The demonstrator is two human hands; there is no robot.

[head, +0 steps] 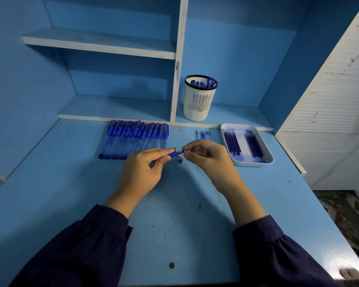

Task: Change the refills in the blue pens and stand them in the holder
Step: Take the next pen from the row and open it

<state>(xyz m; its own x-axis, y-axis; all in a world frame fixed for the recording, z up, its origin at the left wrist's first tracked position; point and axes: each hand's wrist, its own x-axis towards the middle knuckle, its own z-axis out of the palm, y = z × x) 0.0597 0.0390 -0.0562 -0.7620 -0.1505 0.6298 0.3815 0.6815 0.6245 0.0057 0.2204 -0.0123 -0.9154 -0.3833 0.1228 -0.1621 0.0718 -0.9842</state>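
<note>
Head view: At a blue desk [174,224], you hold a pen [174,154] just above the top, well in front of the white holder [199,104] and a little to its left. Your left hand [142,170] grips the barrel, fingers curled round it and thumb on the near side. Your right hand [207,154] pinches a thin piece [186,151] at the pen's right end between thumb and forefinger; whether it is a refill or a tip cannot be told.

The holder stands upright in the right-hand bay of the shelf unit [179,59], with several capped pens [203,83] standing in it. In front of the holder and to its left, a row of pens [133,139] lies side by side on the desk, caps at the far end. Just in front of the holder, a few short pieces [202,134] lie together. In front of it and to the right sits a white tray [255,164] holding refills [234,145]. Dark sleeves [81,245] cover both your forearms.
</note>
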